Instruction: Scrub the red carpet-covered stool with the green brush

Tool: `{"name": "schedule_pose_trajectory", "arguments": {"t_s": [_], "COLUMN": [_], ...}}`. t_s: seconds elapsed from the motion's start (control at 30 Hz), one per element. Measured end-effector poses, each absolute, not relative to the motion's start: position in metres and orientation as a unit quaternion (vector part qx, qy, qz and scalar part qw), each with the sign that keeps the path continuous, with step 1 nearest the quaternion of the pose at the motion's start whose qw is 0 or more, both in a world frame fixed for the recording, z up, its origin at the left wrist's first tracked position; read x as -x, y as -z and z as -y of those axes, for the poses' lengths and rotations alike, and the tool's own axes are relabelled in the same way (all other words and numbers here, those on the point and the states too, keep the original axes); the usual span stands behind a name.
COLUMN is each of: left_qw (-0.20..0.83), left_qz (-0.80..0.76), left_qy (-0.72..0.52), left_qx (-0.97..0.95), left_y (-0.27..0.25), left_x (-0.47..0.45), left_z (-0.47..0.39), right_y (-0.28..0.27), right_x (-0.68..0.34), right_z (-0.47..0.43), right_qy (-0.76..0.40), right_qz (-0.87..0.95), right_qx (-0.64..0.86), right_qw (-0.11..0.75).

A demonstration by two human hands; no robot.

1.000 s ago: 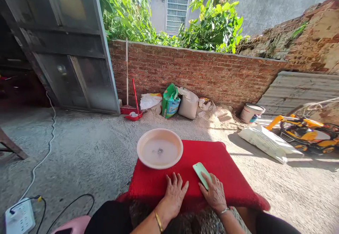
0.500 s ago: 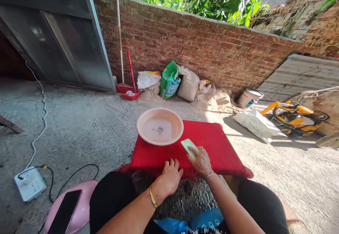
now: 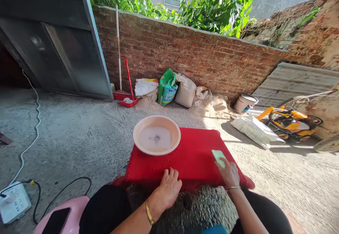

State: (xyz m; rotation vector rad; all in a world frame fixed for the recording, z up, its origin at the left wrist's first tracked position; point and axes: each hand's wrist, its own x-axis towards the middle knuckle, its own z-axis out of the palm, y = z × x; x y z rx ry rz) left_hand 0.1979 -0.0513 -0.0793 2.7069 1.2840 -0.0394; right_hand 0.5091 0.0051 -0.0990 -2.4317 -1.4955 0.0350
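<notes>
A red cloth (image 3: 196, 149) with a fuzzy surface covers a low table in front of my knees. My right hand (image 3: 230, 173) is closed around a flat, pale green oblong block (image 3: 218, 158) with rounded corners, low over the right part of the cloth. Its underside is hidden, so I cannot tell its exact kind. At the cloth's near edge rests my left hand (image 3: 169, 186), fingers stretched forward and slightly apart, holding nothing. A peach plastic basin (image 3: 137, 135) of cloudy water stands on the cloth's back left corner, with a small dark patch in the water.
A pink stool-like seat (image 3: 79, 205) with a dark phone (image 3: 57, 221) on it is beside my left leg. Near it lies a white power strip (image 3: 16, 202) with cables. Sacks (image 3: 185, 93), a red dustpan (image 3: 128, 101) and a bucket (image 3: 245, 104) stand along the brick wall.
My right hand has moved to the right across the cloth with the pale green block. My left hand stays at the near edge. The camera view has tilted up slightly.
</notes>
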Motion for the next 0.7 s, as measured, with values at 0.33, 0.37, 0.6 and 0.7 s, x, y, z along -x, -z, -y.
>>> {"name": "schedule_pose_trajectory", "arguments": {"t_s": [0.33, 0.37, 0.6, 0.7], "left_qw": [0.052, 0.054, 0.062, 0.052], "left_qz": [-0.357, -0.363, -0.481, -0.526], "left_qy": [-0.035, -0.036, -0.034, 0.014], "left_qx": [-0.932, -0.929, -0.874, -0.849], "left_y": [0.096, 0.097, 0.104, 0.102], "left_x": [-0.212, -0.211, -0.203, -0.204], "left_z": [0.037, 0.037, 0.034, 0.031], "right_y": [0.121, 0.120, 0.102, 0.096], "right_x": [-0.395, -0.408, -0.509, -0.486], "right_z": [-0.025, -0.027, -0.017, -0.013], "right_qy": [-0.054, -0.055, -0.001, -0.013], "right_qz": [0.774, 0.755, 0.519, 0.577], "right_qx": [0.595, 0.624, 0.844, 0.799], "right_qw": [0.207, 0.192, 0.139, 0.169]}}
